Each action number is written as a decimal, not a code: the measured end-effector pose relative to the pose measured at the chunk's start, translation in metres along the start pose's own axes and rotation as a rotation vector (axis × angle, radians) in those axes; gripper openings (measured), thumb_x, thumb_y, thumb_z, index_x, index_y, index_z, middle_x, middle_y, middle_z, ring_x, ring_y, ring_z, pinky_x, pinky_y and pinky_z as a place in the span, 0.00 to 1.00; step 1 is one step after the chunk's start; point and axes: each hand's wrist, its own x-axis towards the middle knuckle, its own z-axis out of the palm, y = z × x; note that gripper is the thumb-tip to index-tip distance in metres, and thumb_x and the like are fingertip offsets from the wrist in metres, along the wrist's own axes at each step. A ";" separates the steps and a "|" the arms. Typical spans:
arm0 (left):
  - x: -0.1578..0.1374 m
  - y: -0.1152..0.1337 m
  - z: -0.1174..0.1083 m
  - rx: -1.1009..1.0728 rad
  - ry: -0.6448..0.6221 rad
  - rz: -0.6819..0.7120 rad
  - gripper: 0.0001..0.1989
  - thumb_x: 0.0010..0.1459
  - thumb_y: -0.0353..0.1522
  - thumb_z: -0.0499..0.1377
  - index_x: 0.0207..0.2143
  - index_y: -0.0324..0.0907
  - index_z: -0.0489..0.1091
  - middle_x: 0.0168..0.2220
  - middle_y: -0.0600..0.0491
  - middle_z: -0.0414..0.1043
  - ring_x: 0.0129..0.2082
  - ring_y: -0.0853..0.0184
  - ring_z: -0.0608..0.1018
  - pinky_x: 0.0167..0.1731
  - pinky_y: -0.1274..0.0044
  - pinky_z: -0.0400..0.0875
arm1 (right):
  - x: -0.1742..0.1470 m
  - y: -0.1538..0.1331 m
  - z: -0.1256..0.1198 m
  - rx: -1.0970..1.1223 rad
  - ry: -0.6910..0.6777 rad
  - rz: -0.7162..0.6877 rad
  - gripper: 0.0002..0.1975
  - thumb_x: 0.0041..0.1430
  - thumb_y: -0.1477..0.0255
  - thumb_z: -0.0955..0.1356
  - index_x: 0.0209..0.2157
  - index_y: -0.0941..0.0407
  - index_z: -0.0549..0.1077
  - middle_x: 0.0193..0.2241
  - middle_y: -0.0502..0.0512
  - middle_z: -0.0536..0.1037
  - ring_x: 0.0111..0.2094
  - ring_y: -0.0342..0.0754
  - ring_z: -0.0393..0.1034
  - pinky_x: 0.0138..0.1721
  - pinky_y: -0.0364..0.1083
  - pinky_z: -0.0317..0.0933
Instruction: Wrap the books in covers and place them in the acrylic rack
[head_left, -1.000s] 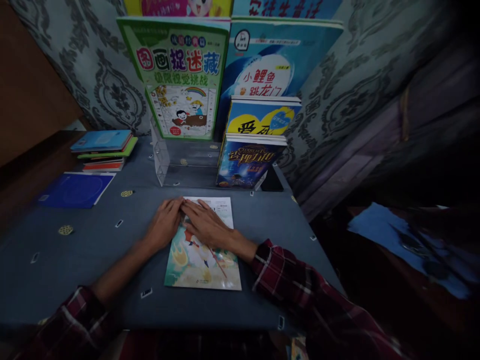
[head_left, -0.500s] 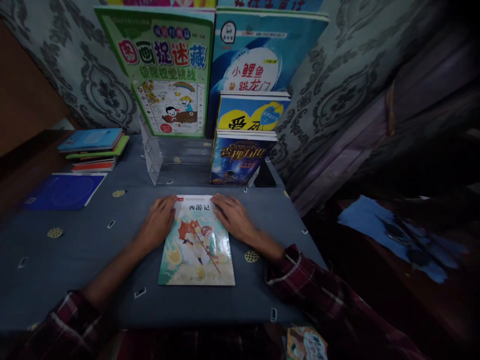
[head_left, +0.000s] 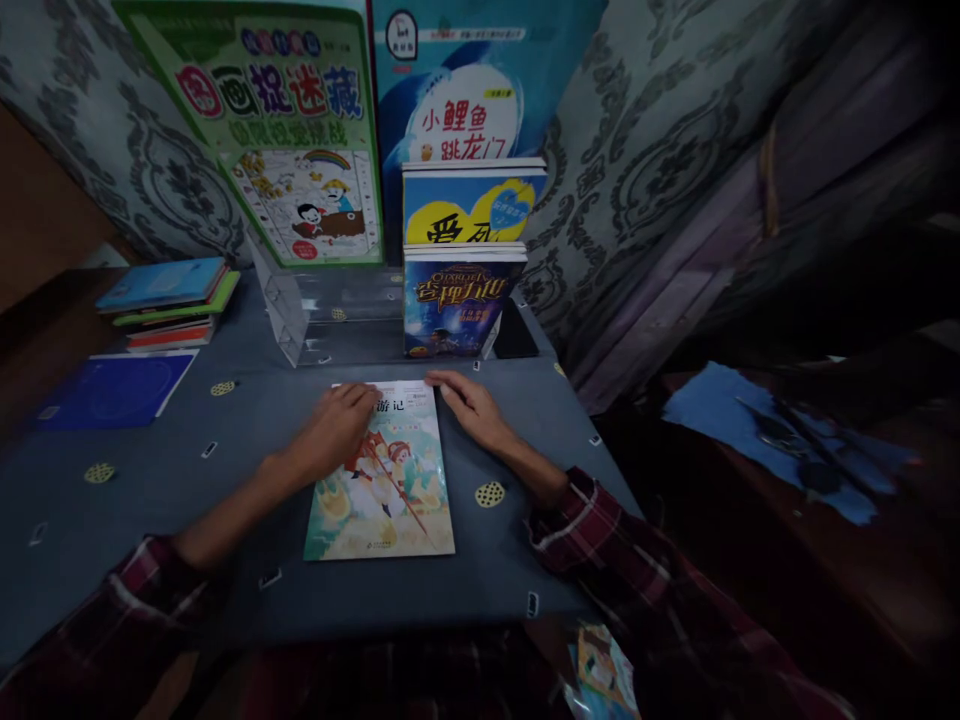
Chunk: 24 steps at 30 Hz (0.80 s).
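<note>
Clock centre = the white-and-green storybook [head_left: 401,500]; it lies flat, cover up, on the grey-blue cloth [head_left: 225,470], its top edge toward 12. Left hand [head_left: 337,425] at 11, palm down over the top-left of the cover, part of the title hidden; fingers loosely together, laid on and not clasping. Right hand [head_left: 474,412] at 1, fingers extended and slack, tips at the top-right corner; whether the thumb presses the edge, cannot tell. Clear stand [head_left: 281,300] at 12, bearing a green book [head_left: 300,200] and a dark-blue book [head_left: 454,305]; book stack [head_left: 176,290] at 10.

Step in hand, judged: smoothing or steadying the cover; neither hand bears the book's weight. Next move, judged: opening the cover would call for a fingertip under its free edge, the other hand pinning the book; lifting it would call for a pinch on both sides.
</note>
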 end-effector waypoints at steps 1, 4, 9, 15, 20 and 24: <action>0.007 0.004 0.001 -0.039 -0.008 0.041 0.19 0.68 0.26 0.49 0.57 0.41 0.70 0.56 0.42 0.74 0.56 0.56 0.75 0.57 0.63 0.70 | 0.000 0.000 0.000 0.010 0.006 0.002 0.19 0.71 0.65 0.61 0.56 0.54 0.74 0.50 0.58 0.83 0.54 0.53 0.75 0.59 0.56 0.65; 0.025 0.014 0.009 -0.105 -0.014 0.140 0.20 0.68 0.26 0.49 0.59 0.41 0.68 0.59 0.42 0.72 0.59 0.58 0.73 0.59 0.63 0.68 | 0.000 -0.001 0.001 0.018 0.020 0.011 0.19 0.71 0.65 0.60 0.56 0.53 0.74 0.50 0.57 0.83 0.54 0.53 0.75 0.60 0.56 0.64; 0.044 0.021 0.020 -0.109 -0.007 0.201 0.21 0.70 0.27 0.47 0.60 0.43 0.68 0.62 0.44 0.70 0.60 0.58 0.73 0.59 0.62 0.67 | -0.002 -0.002 0.002 0.029 0.035 0.017 0.19 0.71 0.65 0.60 0.58 0.54 0.71 0.51 0.58 0.82 0.54 0.53 0.75 0.59 0.55 0.65; 0.048 0.025 0.024 -0.072 0.011 0.167 0.22 0.69 0.27 0.49 0.63 0.43 0.66 0.61 0.44 0.71 0.55 0.57 0.74 0.54 0.63 0.68 | -0.003 -0.003 0.003 0.006 0.051 0.001 0.20 0.73 0.62 0.59 0.57 0.55 0.72 0.52 0.59 0.81 0.55 0.52 0.75 0.60 0.54 0.64; 0.044 0.029 0.020 0.001 -0.020 0.233 0.27 0.64 0.23 0.53 0.65 0.43 0.64 0.63 0.42 0.68 0.58 0.55 0.71 0.58 0.61 0.64 | -0.004 -0.003 0.002 -0.002 0.051 0.007 0.20 0.73 0.62 0.58 0.58 0.54 0.72 0.54 0.59 0.81 0.55 0.52 0.75 0.59 0.53 0.65; 0.043 0.031 0.018 0.031 -0.036 0.269 0.27 0.63 0.23 0.55 0.64 0.43 0.65 0.61 0.42 0.70 0.58 0.54 0.72 0.57 0.62 0.65 | -0.003 -0.003 0.002 -0.025 0.038 0.004 0.19 0.73 0.64 0.59 0.55 0.54 0.75 0.53 0.58 0.81 0.55 0.52 0.75 0.59 0.53 0.65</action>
